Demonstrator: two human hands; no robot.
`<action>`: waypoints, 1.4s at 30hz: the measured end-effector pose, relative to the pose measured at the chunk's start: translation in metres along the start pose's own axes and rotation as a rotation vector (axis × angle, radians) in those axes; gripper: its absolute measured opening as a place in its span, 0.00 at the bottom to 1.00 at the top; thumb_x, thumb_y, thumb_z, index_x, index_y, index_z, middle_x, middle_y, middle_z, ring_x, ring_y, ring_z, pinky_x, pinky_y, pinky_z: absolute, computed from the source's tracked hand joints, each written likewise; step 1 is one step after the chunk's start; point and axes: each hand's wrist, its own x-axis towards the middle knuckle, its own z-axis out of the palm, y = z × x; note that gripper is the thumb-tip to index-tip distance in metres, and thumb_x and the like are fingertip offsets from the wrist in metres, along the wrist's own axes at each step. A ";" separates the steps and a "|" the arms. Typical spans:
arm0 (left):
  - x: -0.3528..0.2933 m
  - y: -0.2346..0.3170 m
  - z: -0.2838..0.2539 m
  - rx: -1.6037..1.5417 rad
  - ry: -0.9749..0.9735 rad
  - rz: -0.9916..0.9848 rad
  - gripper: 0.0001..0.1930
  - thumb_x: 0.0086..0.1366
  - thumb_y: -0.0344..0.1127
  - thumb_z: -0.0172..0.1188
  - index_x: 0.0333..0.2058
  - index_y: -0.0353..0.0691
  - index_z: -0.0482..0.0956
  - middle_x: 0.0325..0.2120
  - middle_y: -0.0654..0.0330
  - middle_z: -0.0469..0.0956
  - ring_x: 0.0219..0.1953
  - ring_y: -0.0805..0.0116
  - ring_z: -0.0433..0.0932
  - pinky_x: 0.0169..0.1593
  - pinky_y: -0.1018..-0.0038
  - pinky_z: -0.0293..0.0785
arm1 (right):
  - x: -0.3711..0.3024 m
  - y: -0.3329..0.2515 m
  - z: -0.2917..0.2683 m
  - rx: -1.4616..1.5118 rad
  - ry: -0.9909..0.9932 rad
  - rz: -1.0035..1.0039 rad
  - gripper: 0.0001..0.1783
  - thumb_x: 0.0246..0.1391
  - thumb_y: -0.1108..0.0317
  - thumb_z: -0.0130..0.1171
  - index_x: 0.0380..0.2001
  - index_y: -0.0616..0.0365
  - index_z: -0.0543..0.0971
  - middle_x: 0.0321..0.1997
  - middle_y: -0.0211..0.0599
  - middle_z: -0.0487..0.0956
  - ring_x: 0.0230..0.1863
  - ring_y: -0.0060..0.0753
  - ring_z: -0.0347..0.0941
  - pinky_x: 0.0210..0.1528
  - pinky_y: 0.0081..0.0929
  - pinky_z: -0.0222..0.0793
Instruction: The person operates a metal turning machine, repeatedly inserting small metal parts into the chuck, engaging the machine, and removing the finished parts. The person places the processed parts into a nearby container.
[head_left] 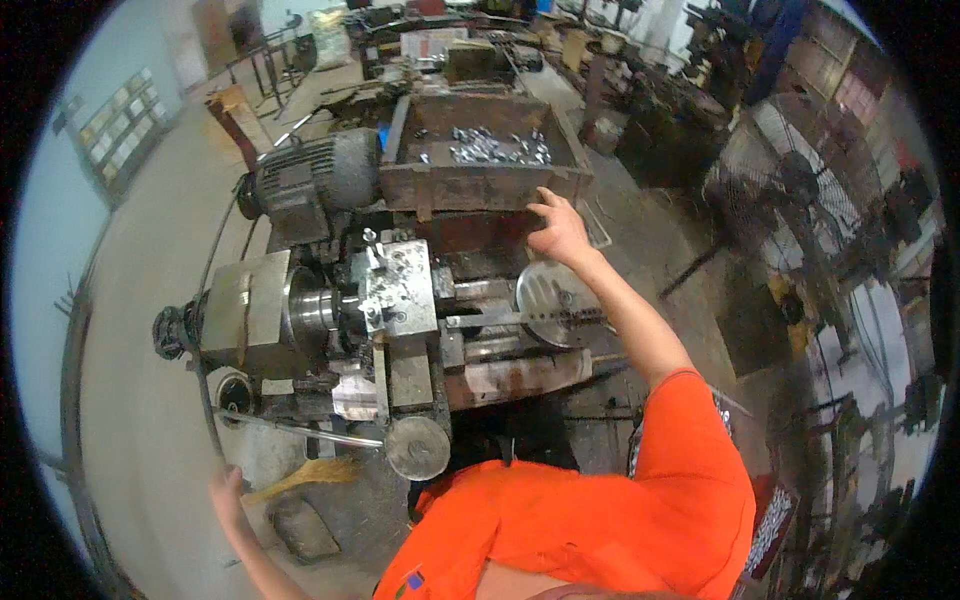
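My right hand (562, 232) reaches out over the right side of a small lathe-like machine, near the front right corner of a rusty box (478, 188). Its fingers are apart, and I see nothing held in them. Small shiny metal parts (500, 146) lie in a heap inside the box. My left hand (228, 488) is low on the left, smeared by motion. It is by the lower end of a long curved dark rod (204, 385); whether it grips the rod I cannot tell. Between my hands are the machine's tool block (405, 285) and round spindle (315, 308).
A ribbed electric motor (318, 180) sits behind the headstock (243, 312). A metal bar handle (330, 434) runs left from a round knob (418, 448). A round metal disc (553, 300) is below my right forearm. A straw brush (310, 477) lies lower left. A large fan (790, 180) stands right.
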 end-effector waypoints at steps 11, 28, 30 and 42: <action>0.042 -0.043 -0.051 0.019 -0.076 -0.370 0.19 0.60 0.38 0.56 0.47 0.35 0.69 0.21 0.58 0.67 0.27 0.65 0.70 0.32 0.62 0.72 | -0.260 0.117 -0.102 -0.020 -0.131 0.683 0.23 0.30 0.68 0.56 0.37 0.62 0.78 0.26 0.45 0.79 0.27 0.37 0.75 0.33 0.29 0.70; 0.117 -0.108 -0.127 -0.222 -0.638 -0.264 0.27 0.60 0.37 0.51 0.57 0.39 0.58 0.42 0.52 0.65 0.44 0.61 0.66 0.59 0.52 0.52 | -0.406 0.111 -0.006 -0.186 -0.622 0.970 0.15 0.33 0.61 0.54 0.24 0.58 0.81 0.32 0.52 0.78 0.38 0.48 0.75 0.41 0.35 0.72; 0.104 -0.103 -0.110 -0.030 -0.467 -0.207 0.26 0.60 0.37 0.52 0.57 0.41 0.60 0.40 0.50 0.68 0.40 0.60 0.68 0.54 0.53 0.60 | -0.431 0.147 0.019 -0.215 -0.573 0.883 0.15 0.33 0.60 0.54 0.23 0.58 0.81 0.33 0.51 0.78 0.38 0.49 0.75 0.41 0.35 0.72; 0.030 -0.014 -0.024 -0.028 -0.232 -0.272 0.23 0.60 0.44 0.58 0.48 0.35 0.69 0.23 0.60 0.69 0.28 0.68 0.68 0.38 0.69 0.69 | -0.441 0.132 0.012 -0.108 -0.292 0.769 0.12 0.29 0.61 0.57 0.22 0.52 0.82 0.35 0.47 0.78 0.38 0.49 0.73 0.42 0.36 0.71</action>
